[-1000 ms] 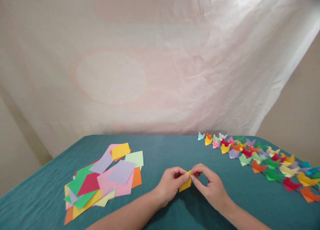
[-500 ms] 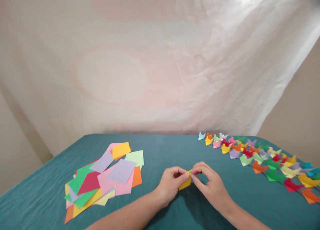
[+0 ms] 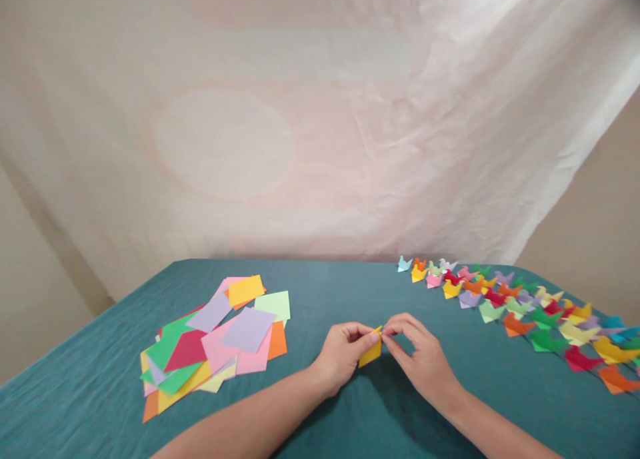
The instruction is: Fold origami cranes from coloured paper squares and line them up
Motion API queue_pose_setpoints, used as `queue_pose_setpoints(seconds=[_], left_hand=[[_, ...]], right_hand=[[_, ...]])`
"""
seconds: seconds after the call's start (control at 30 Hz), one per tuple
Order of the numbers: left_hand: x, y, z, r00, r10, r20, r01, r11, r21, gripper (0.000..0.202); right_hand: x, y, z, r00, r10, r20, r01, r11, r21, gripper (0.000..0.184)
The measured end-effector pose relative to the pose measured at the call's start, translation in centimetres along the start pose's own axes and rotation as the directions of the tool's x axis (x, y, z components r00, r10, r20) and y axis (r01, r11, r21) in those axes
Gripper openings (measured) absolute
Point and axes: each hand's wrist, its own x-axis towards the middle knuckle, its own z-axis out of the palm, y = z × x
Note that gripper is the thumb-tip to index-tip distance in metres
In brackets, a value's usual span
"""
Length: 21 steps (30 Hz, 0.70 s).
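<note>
The yellow folded paper [image 3: 371,354], probably light, thin and easily crushed, so best held at its creased edges, hangs just above the teal table [image 3: 325,292], pinched at its top corner by left hand [image 3: 344,354] and right hand [image 3: 419,360], between loose coloured sheets [image 3: 220,339] and rows of folded figures [image 3: 525,309].

Table [image 3: 340,292] covered by a teal cloth reaching its far and left edges. Left of centre: a loose, overlapping pile of coloured paper squares [image 3: 220,339], lying flat. Right: small folded paper figures [image 3: 515,309] in many colours, set in close rows running from the far edge toward the near right
</note>
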Motion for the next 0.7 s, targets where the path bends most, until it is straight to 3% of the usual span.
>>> queue_pose_setpoints(seconds=[0.2,0.43,0.7], left_hand=[[-0.08,0.18,-0.09,0.999,-0.007,0.033,0.008,0.999,-0.036,0.041],[-0.21,0.42,0.05,1.0,-0.015,-0.001,0.015,1.0,-0.015,0.046],[-0.21,0.43,0.09,1.0,-0.01,-0.004,0.01,0.999,-0.041,0.045]], right_hand=[[-0.15,0.06,0.04,0.999,-0.043,0.015,0.043,0.999,-0.032,0.012],[-0.15,0.12,0.03,0.997,-0.081,0.007,0.081,0.995,-0.051,0.01],[-0.13,-0.59,-0.1,0.999,-0.01,0.034,0.007,0.995,0.099,0.01]])
